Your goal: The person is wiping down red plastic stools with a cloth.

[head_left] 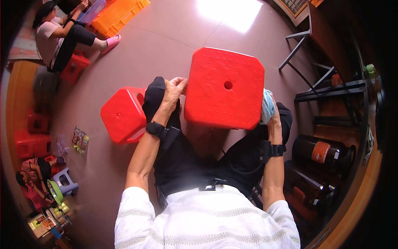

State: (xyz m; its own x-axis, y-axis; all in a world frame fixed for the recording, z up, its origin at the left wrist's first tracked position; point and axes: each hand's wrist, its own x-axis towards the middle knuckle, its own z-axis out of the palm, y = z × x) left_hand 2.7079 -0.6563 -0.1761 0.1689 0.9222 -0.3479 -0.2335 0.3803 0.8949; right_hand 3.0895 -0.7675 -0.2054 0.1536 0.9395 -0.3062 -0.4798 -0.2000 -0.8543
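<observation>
In front of my knees, a red plastic stool [224,99] has its square seat, with cut corners and a small round hole in the middle, facing up toward me. At its left edge my left hand [175,88] is closed, its fingertips partly hidden against the stool's side. On the opposite side my right hand [272,114] holds a light blue cloth [267,107] pressed to the stool's right edge. Most of the right fingers are hidden by the cloth and the stool. A smaller red stool [122,114] is beside my left knee.
At the upper left a person [58,35] sits near an orange crate [118,16]. Another person [35,172] is at the lower left, by a green basin [55,191]. Large dark bottles [323,153] lie on the right, below a folding table's metal legs [309,85].
</observation>
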